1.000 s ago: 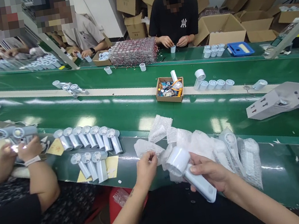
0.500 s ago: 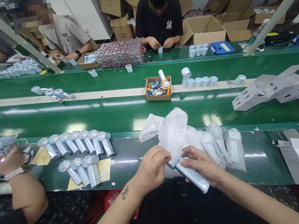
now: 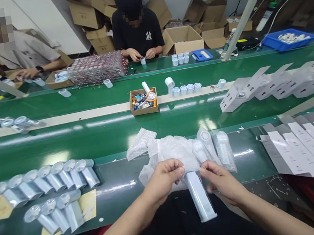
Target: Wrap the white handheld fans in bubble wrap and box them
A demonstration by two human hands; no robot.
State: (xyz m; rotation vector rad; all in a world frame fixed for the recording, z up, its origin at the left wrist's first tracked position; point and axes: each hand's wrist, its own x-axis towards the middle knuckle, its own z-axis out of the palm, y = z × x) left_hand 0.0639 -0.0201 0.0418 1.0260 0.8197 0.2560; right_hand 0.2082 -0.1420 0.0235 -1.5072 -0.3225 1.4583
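A pale blue handheld fan (image 3: 200,197) points its handle toward me, its head inside a bubble-wrap bag (image 3: 175,152). My left hand (image 3: 163,179) pinches the bag's open edge on the left. My right hand (image 3: 220,180) pinches the bag's edge on the right, beside the handle. Two more bagged fans (image 3: 215,147) lie just behind my right hand. Loose empty bags (image 3: 141,144) lie behind my left hand.
Two rows of unwrapped fans (image 3: 50,181) lie at left on yellow cards. Flat white cartons (image 3: 304,142) are stacked at right. A small cardboard box of tools (image 3: 143,101) sits on the green conveyor (image 3: 88,136). People work across the belt, with cardboard boxes behind them.
The bag has come down over the fan's head. The fan has swung so its handle points at me. My view has shifted right, and the co-worker at left has mostly left the frame.
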